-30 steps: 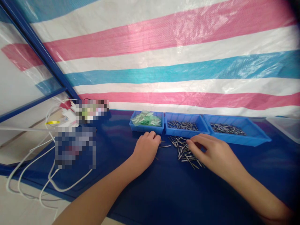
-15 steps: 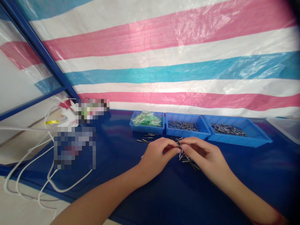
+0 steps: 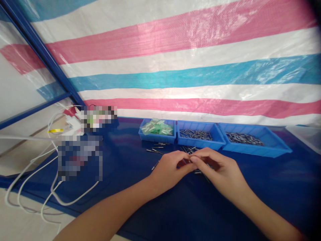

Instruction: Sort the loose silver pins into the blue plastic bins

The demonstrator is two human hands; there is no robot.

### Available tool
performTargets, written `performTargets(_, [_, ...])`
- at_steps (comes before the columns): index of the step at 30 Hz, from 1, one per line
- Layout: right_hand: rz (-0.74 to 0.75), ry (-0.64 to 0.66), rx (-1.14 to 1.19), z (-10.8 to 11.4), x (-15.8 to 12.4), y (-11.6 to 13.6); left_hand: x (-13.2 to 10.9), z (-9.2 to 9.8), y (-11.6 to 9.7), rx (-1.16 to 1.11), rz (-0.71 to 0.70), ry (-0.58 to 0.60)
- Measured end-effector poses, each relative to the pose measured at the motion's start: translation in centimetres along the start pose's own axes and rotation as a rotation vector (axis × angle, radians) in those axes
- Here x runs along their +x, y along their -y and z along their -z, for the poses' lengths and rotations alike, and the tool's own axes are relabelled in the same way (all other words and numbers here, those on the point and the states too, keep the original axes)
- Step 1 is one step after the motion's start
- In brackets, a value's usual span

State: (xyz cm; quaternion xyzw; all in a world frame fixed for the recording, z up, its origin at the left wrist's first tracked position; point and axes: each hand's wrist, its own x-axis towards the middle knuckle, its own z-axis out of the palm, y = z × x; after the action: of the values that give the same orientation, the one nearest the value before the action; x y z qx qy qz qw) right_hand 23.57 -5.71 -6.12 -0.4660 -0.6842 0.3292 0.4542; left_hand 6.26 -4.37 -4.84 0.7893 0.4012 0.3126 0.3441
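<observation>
My left hand point(image 3: 167, 172) and my right hand point(image 3: 222, 169) meet fingertip to fingertip over a loose pile of thin metal pins point(image 3: 188, 149) on the blue table. Both hands are pinched closed. Whatever lies between the fingertips is too small and too covered to make out. The hands hide much of the pile, which shows behind and below the fingers. A few separate pins point(image 3: 157, 147) lie left of the pile, and another pin point(image 3: 155, 165) sits beside my left wrist.
Behind the hands stand three blue bins in a row: the left bin point(image 3: 156, 139) holds small green and clear packets, the middle bin point(image 3: 200, 143) and right bin point(image 3: 271, 152) hold metal pins. White cables point(image 3: 72, 202) hang at the left. A clear container point(image 3: 306, 134) is at far right.
My left hand has shifted slightly down and right, uncovering a pin by its wrist. My fingertips have come closer together and cover more of the pile.
</observation>
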Motion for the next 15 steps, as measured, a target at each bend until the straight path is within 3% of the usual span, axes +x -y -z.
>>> performTargets(5, [0.02, -0.016, 0.033, 0.6, 0.2, 0.4, 0.0, 0.2, -0.1, -0.042, -0.028, -0.006])
performTargets(12, [-0.026, 0.004, 0.064, 1.0, 0.4, 0.4, 0.1, 0.4, 0.1, -0.124, -0.003, -0.199])
performTargets(15, [-0.017, 0.061, 0.009, 0.7, 0.5, 0.6, 0.0, 0.6, -0.1, -0.094, -0.026, -0.218])
